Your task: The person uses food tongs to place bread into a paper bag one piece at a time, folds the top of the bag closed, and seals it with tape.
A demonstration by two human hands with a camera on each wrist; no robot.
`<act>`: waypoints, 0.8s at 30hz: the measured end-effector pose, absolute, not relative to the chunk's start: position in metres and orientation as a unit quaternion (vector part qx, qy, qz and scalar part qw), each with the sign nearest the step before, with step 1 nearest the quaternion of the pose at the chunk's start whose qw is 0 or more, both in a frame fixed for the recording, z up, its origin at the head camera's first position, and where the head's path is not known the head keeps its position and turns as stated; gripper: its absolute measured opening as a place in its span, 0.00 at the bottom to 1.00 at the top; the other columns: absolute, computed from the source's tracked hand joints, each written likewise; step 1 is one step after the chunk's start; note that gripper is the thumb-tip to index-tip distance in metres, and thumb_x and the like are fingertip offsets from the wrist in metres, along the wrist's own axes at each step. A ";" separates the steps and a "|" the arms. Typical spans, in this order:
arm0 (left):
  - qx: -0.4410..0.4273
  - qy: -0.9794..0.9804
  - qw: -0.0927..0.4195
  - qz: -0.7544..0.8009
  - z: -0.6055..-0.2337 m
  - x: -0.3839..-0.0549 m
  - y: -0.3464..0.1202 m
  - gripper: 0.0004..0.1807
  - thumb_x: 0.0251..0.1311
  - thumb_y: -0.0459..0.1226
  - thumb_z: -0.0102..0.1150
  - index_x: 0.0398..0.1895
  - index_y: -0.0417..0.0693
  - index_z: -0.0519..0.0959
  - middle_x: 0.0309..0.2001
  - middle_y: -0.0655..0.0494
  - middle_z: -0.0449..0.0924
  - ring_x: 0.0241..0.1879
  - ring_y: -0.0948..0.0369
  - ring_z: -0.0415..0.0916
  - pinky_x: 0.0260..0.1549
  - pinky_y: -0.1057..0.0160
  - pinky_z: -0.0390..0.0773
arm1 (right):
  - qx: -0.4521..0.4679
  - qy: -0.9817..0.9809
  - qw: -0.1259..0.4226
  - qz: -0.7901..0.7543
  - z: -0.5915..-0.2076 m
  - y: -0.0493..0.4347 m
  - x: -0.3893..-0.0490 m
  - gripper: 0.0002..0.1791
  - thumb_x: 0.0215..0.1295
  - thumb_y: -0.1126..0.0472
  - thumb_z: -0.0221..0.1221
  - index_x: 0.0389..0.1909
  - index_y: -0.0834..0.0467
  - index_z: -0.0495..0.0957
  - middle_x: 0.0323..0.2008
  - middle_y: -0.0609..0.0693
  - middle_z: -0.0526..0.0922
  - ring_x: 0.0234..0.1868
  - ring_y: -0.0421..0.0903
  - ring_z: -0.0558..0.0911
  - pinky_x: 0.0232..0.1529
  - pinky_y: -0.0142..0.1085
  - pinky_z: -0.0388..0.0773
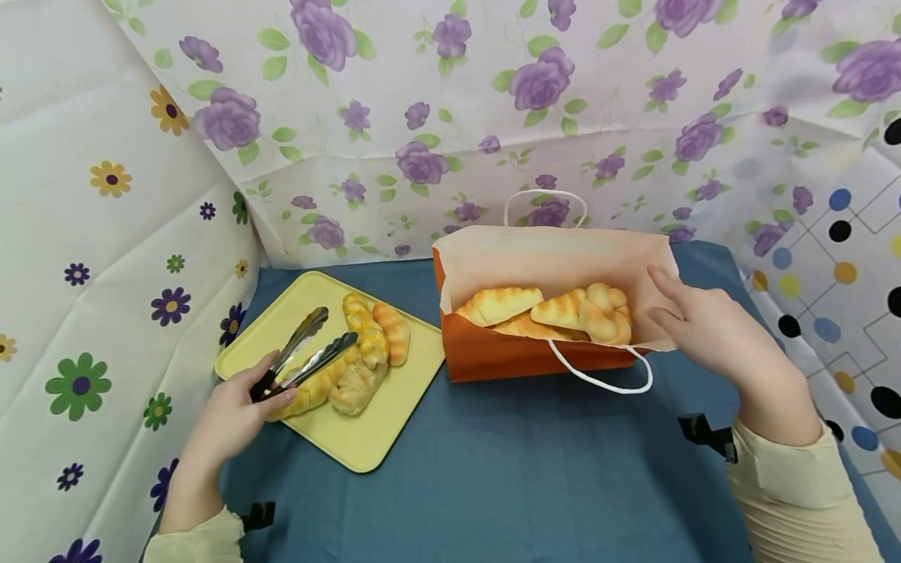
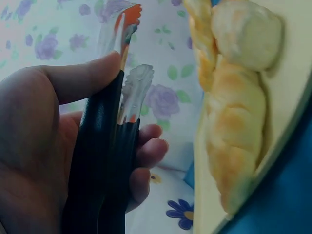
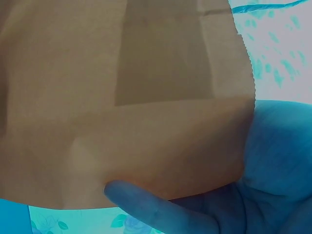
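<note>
Tongs (image 1: 304, 332) sit in the left hand (image 1: 232, 414) at the near left edge of the tray (image 1: 401, 392), thumb and fingers wrapped about the black grips, metal tips apart. They point away from the person and rightward, long axis slanting over the tray, tips above the bread (image 1: 362, 338). From where I stand, a sound pinch would want the tips astride one piece, across its narrow way, with a light squeeze: the pieces look soft and lie close together. The loaf (image 1: 310, 396) under the tongs runs on much the same slant.

Right of the tray, just beside it on the tabletop (image 1: 528, 477), is the bag (image 1: 507, 360), long side running left to right, mouth facing up and toward the person. Rolls (image 1: 559, 310) lie inside. One white handle (image 1: 545, 191) rises behind; another droops in front.

Farthest right of the tray, the right hand (image 1: 725, 332) appears to grasp the bag's right rim, some fingers hidden by paper. I'd draw that rim gently outward, so the mouth doesn't sag.
</note>
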State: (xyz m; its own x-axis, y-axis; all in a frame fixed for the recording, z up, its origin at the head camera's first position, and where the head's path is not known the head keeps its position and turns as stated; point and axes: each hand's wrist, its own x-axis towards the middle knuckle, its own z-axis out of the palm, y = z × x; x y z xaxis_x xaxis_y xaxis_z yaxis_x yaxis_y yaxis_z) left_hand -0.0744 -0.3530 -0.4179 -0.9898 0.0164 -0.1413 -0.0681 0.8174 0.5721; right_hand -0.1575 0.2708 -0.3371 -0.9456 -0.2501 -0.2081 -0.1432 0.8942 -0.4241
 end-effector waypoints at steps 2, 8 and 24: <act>-0.033 0.948 0.093 0.303 -0.422 -0.075 -0.355 0.48 0.75 0.54 0.64 0.86 0.39 0.54 0.79 0.27 0.58 0.75 0.27 0.58 0.65 0.26 0.62 | -0.103 0.965 0.128 -0.204 -0.337 0.271 -0.157 0.42 0.87 0.42 0.45 0.88 0.57 0.42 0.76 0.78 0.60 0.67 0.76 0.73 0.61 0.72 0.70; -0.070 0.941 0.130 0.303 -0.426 -0.079 -0.354 0.51 0.77 0.60 0.57 0.86 0.37 0.50 0.79 0.23 0.53 0.76 0.25 0.52 0.67 0.24 0.59 | -0.103 0.966 0.124 -0.202 -0.338 0.270 -0.157 0.41 0.87 0.43 0.45 0.88 0.57 0.42 0.76 0.78 0.60 0.67 0.76 0.73 0.62 0.72 0.69; -0.097 0.910 0.177 0.362 -0.427 -0.107 -0.317 0.38 0.73 0.66 0.57 0.55 0.36 0.79 0.25 0.47 0.78 0.25 0.53 0.85 0.27 0.56 0.76 | -0.106 0.965 0.125 -0.207 -0.337 0.269 -0.156 0.41 0.87 0.41 0.42 0.88 0.57 0.42 0.80 0.74 0.55 0.69 0.77 0.70 0.63 0.73 0.68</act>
